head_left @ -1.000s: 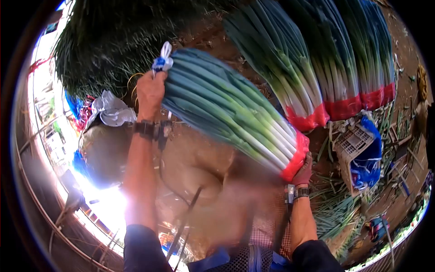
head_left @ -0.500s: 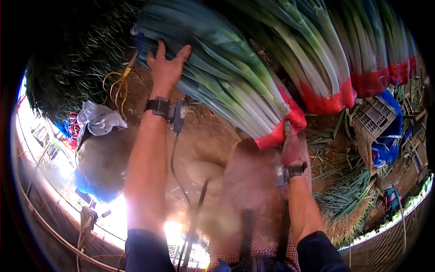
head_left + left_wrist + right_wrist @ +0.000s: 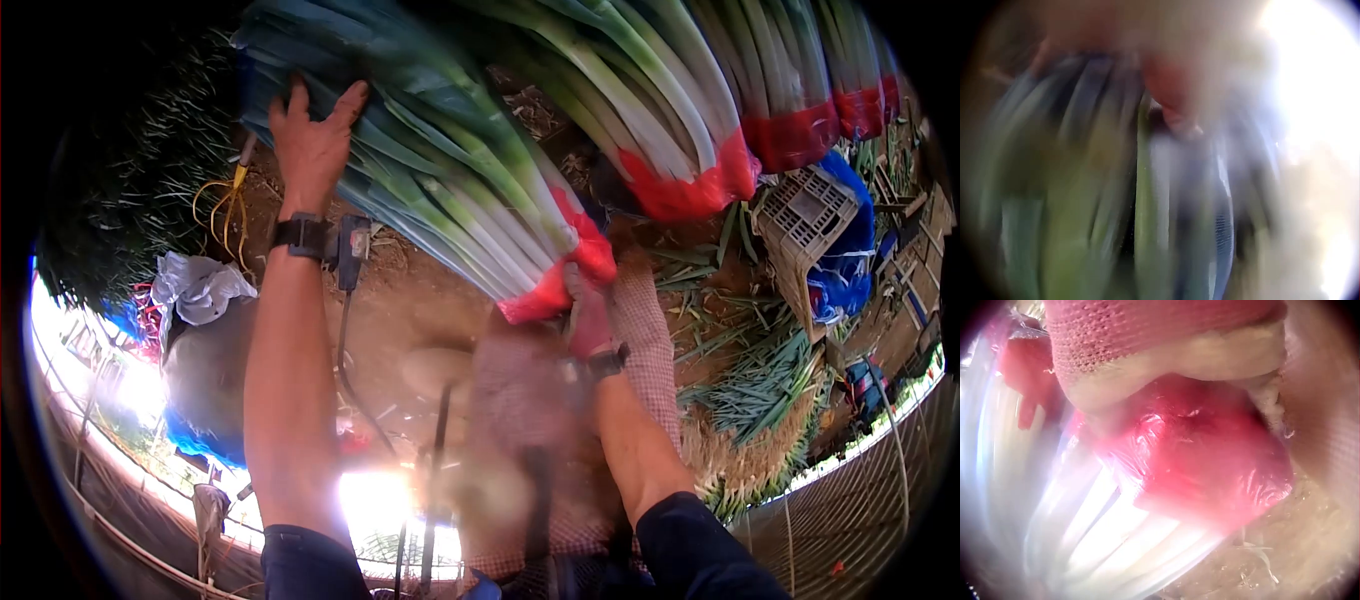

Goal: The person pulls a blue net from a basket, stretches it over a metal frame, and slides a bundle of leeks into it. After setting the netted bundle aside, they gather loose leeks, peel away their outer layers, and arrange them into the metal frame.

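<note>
Near other leek bundles and a crate, the left hand lay finger-spread on the leek bundle, whose red wrap the right hand partly covered, its finger pose unclear.

Leek bundles with red-wrapped ends — five in view, the slanting near one included. Hands, two; wrist straps, two. Slatted crate, one; crumpled pale bag, one; heap of cut greens at lower right — one.

1 crate (pale, gridded) sits beside blue sheeting; 1 crumpled bag lies near yellow cord.
</note>
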A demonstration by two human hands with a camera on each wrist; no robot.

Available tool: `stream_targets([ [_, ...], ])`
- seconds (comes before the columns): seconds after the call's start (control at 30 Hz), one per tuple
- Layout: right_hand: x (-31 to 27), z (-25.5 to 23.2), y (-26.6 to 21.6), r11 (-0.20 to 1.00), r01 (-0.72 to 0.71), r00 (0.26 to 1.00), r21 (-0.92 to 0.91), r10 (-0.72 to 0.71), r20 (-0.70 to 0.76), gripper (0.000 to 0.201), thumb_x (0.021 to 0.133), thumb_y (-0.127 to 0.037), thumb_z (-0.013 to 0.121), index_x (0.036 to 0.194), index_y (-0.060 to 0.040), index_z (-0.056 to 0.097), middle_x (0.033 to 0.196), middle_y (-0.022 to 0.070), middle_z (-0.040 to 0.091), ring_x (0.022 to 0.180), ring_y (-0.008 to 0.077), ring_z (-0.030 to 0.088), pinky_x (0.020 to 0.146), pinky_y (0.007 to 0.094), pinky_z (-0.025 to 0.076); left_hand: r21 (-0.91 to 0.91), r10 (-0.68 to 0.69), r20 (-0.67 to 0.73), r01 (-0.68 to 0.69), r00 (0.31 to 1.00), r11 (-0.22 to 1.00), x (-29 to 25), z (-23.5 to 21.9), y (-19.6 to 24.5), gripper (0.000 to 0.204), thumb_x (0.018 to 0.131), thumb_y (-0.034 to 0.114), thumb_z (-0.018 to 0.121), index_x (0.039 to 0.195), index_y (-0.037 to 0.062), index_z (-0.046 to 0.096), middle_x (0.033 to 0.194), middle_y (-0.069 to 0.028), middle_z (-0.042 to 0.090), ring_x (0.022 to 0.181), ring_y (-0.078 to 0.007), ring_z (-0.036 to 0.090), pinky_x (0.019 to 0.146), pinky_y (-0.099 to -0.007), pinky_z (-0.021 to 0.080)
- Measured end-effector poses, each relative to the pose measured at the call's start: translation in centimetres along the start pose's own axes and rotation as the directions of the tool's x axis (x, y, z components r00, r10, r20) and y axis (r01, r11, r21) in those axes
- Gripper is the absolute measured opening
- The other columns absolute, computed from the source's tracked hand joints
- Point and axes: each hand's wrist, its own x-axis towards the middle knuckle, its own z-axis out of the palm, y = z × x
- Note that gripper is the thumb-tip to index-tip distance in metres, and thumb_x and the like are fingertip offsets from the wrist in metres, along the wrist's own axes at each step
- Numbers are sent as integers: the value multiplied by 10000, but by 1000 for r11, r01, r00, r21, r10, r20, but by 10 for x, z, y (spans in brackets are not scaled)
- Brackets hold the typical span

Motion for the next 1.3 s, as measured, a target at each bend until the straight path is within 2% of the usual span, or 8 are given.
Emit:
stream_targets([
  [0.2,-14,-10,-16,994,-41,999,-104,39,-23,493,981,-467,623,1276,-73,600,1138,54,656,946,156,659,689,320,586,15,-23,34,23,999,1000,-75,-18,12,1009,852,575,732,1544,-30,316,1574,-330,255,1470,-440,281,1192,-488,267],
  [0.5,-1,-20,-52,997,-30,998,-66,27,-53,435,972,-442,644,1156,-48,665,1012,35,683,867,138,655,663,306,552,148,-239,35,231,970,961,-144,84,47,1228,832,761,610,1598,-2,28,1609,-356,54,1496,-510,54,1175,-620,178],
  [0.67,16,-14,-71,682,11,975,-731,-169,-143,497,967,-439,644,914,48,725,805,186,722,782,289,684,715,445,490,144,-325,-10,323,946,936,-143,99,48,1289,799,889,463,1597,12,-44,1616,-356,8,1501,-517,-8,1133,-707,137],
  [0.9,19,-17,-75,385,-84,972,-919,-172,-161,588,974,-534,569,976,31,730,953,294,695,940,468,657,783,479,488,228,-281,-39,282,959,932,-147,105,43,1256,816,868,467,1599,15,-21,1617,-351,19,1497,-533,4,1140,-689,158],
  [0.97,10,-17,-90,517,-5,997,-856,-63,-43,613,975,-548,550,985,42,719,990,318,674,977,488,638,802,479,493,232,-255,-58,262,965,937,-146,92,49,1232,834,835,501,1601,18,-12,1616,-352,29,1494,-539,13,1152,-672,163],
  [1.1,-21,-49,-124,429,197,980,-882,-118,161,570,975,-513,568,1036,34,717,966,265,716,921,403,693,772,434,520,53,-182,134,177,974,983,-139,23,56,986,918,548,634,1563,-46,182,1574,-358,213,1461,-513,209,1182,-539,249],
  [1.2,-69,-85,-170,708,35,989,-705,78,127,469,979,-423,597,1155,2,683,948,113,726,845,189,699,690,330,539,-205,-18,220,65,975,977,-188,-30,46,707,959,337,656,1475,-72,397,1474,-332,431,1376,-453,415,1170,-468,315],
  [1.3,-112,-140,-206,816,21,999,-577,6,45,385,980,-343,600,1155,-6,666,942,77,710,761,150,673,626,300,526,-12,-197,442,225,875,974,-279,-75,41,606,948,334,658,1406,-37,519,1353,-276,578,1280,-398,537,1100,-439,399],
])
